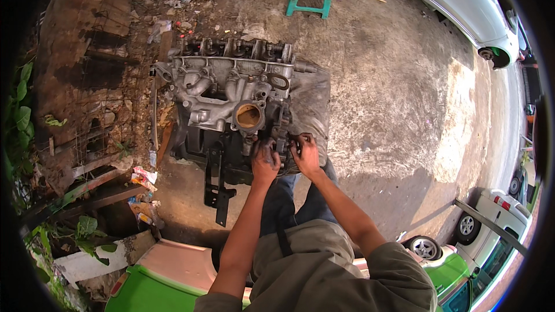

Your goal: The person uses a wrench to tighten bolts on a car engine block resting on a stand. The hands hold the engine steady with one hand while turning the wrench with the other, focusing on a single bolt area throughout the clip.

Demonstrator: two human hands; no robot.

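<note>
A car engine (pixel 231 89) stands in front of me, with its valve train bared along the far side and a pale metal intake manifold (pixel 211 107) on the near side. The manifold's round opening shows brown inside. At the engine's near right corner, my left hand (pixel 266 158) curls its greasy fingers against dark parts below that opening. Just to its right, my right hand (pixel 305 153) is closed too, fingertips bent toward the same dark parts (pixel 281 136). What either hand grips is hidden. A black slotted bracket (pixel 215 182) hangs from the engine left of my hands.
Under the engine's right side lies a dark cover (pixel 312 101). A green stool (pixel 309 0) with cardboard and small tools stands beyond. Litter and wooden boards (pixel 87 40) lie at the left. Parked cars stand at the upper right, lower right and behind me, including a green one (pixel 162 289).
</note>
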